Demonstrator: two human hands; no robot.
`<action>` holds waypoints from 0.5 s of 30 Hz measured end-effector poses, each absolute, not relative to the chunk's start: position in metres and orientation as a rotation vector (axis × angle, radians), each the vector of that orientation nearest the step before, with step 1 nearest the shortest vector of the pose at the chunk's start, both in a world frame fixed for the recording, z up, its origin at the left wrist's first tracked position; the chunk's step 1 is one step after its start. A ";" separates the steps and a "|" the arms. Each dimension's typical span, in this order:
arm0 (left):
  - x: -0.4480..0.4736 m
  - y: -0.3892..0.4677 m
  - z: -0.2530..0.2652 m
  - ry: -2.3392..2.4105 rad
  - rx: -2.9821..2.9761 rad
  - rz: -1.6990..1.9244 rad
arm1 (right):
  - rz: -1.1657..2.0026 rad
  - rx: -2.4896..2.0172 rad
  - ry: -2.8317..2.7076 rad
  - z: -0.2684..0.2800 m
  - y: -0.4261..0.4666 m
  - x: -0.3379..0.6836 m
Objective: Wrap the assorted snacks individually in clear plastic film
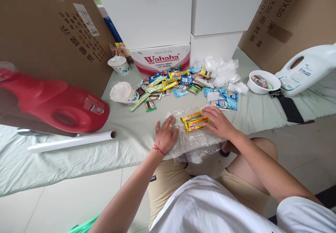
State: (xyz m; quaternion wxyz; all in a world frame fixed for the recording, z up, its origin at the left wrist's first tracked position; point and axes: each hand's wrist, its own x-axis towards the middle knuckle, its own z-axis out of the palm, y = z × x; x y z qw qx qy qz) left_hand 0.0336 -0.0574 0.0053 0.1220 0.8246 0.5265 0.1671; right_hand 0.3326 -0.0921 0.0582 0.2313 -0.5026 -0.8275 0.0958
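Observation:
Several yellow snack packs (194,122) lie side by side on a sheet of clear plastic film (181,143) near the table's front edge. My left hand (166,135) lies flat on the film's left side, fingers spread, apart from the packs. At the packs' right end, my right hand (219,122) has its thumb and fingers round them. Behind both hands spreads a pile of small wrapped snacks (168,82), with a group of blue sachets (223,98) at its right.
Left stand a red jug (76,107), a white film roll (73,142) and two paper cups (123,93) (119,64). Crumpled clear plastic (223,72), a white bowl (264,86) and a white detergent jug (304,72) are right. Boxes (160,59) wall the back.

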 end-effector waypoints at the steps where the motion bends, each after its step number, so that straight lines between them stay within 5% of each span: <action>1: 0.031 -0.055 0.005 1.548 2.375 0.516 | 0.254 -1.378 -2.247 0.056 -0.105 0.339; 9: 0.000 -0.069 0.028 1.397 2.571 0.768 | 0.114 -1.367 -2.491 0.004 -0.189 0.374; 15: -0.019 -0.123 0.007 0.734 2.905 0.285 | 0.301 -1.332 -2.361 0.006 -0.170 0.382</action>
